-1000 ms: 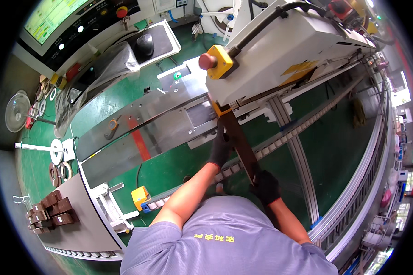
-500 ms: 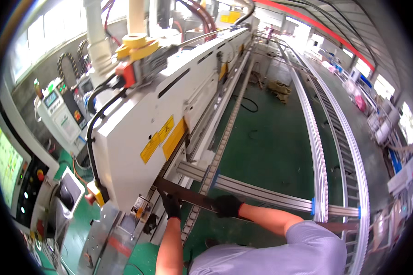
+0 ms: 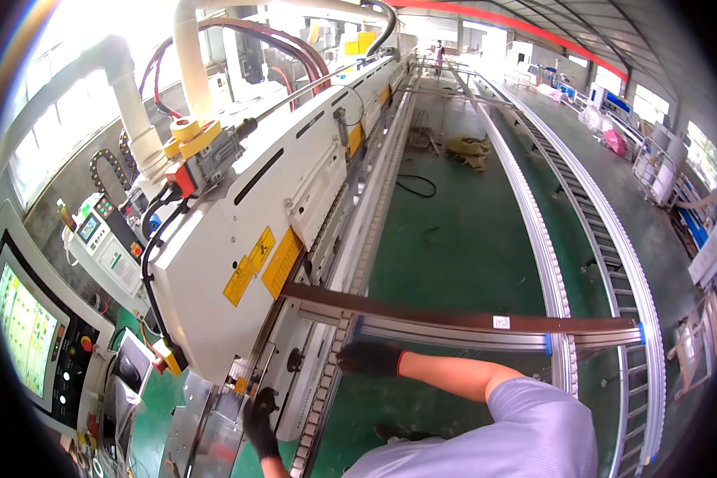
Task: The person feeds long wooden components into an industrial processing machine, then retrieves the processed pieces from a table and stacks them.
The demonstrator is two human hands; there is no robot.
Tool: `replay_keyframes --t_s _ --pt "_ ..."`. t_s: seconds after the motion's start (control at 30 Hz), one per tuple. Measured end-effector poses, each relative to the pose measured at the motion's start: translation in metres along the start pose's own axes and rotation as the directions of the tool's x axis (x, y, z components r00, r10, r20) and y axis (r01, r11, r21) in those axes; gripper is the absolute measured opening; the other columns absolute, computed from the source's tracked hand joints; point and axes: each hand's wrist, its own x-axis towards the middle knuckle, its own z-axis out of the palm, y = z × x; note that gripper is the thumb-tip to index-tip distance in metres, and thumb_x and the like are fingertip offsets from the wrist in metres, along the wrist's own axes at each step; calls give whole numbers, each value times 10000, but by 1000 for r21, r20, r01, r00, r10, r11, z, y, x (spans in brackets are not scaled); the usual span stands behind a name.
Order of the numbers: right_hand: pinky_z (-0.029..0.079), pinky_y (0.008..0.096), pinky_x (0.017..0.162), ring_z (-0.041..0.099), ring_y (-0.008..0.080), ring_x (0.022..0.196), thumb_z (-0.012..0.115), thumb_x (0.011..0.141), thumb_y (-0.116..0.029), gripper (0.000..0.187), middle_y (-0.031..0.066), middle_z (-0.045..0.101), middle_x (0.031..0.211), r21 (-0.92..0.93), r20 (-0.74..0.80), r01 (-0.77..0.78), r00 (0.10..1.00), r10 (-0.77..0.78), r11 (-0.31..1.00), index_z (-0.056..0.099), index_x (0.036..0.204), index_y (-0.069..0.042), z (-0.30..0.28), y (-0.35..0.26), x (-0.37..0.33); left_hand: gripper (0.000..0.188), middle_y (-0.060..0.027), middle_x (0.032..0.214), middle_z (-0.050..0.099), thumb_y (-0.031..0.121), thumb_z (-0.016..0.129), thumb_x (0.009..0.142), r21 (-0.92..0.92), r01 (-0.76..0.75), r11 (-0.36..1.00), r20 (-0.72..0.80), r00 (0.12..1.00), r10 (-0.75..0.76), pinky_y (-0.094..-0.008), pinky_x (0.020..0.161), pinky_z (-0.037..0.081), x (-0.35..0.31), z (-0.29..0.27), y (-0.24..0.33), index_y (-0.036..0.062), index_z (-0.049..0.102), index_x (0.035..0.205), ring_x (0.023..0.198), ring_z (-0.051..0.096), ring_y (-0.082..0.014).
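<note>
A long dark-brown strip point(image 3: 422, 315) lies crosswise over the roller tracks, its left end against the white machine and a small white label towards its right. My right hand point(image 3: 369, 360), in a black glove, is just on the near side of the strip, apart from it. Its blurred fingers point left over the roller track, and nothing shows in them. Lower left, my gloved left hand point(image 3: 260, 418) is beside the machine's metal end bed point(image 3: 203, 430). Its fingers are apart and slightly bent, holding nothing.
The long white machine point(image 3: 191, 291) runs away on the left, with a control screen point(image 3: 25, 323) nearer me. Roller tracks point(image 3: 538, 231) stretch into the distance on the right, above a green floor point(image 3: 454, 239). A brown sack point(image 3: 468, 150) and a black cable lie farther off.
The brown strip has moved farther from me and now lies across the tracks. Both hands have come off it; my left hand has dropped lower left, while my right has shifted slightly left.
</note>
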Motion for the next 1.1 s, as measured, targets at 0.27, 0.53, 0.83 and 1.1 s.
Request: replay_keyframes --t_s 0.27,0.53,0.83,1.1 --pt "457 381 723 494 195 726 588 951 -278 330 54 548 803 497 435 62 845 -310 866 520 1206 -81 90 -208 19 394 -142 1177 647 37 609 898 201 202 959 -892 442 94 -349 921 504 -320 -286 -56 -9 574 1288 1050 618 -223" --pt "435 326 1012 570 193 1149 625 918 -109 601 118 596 1261 601 522 -11 763 -382 799 386 1460 -9 215 -348 4 717 -233 1334 539 267 727 817 -104 496 862 -927 -363 97 -432 1067 418 -527 -414 -120 -1 435 1414 1255 524 -348" --pt "493 353 930 632 236 1049 604 909 -141 490 133 658 1149 446 657 134 622 -426 885 493 1362 10 259 -472 34 806 -219 1490 405 512 625 861 -350 881 319 -933 -359 -33 -542 1156 255 -567 -554 -122 61 367 1477 1379 354 -413" --pt "523 302 658 628 155 708 498 1009 -383 510 116 681 938 330 888 -172 389 -243 928 528 1355 -8 315 -541 49 916 -181 1630 140 602 626 809 -54 980 193 -910 32 -414 -520 1207 147 -591 -542 -129 154 302 1539 1497 135 -382"
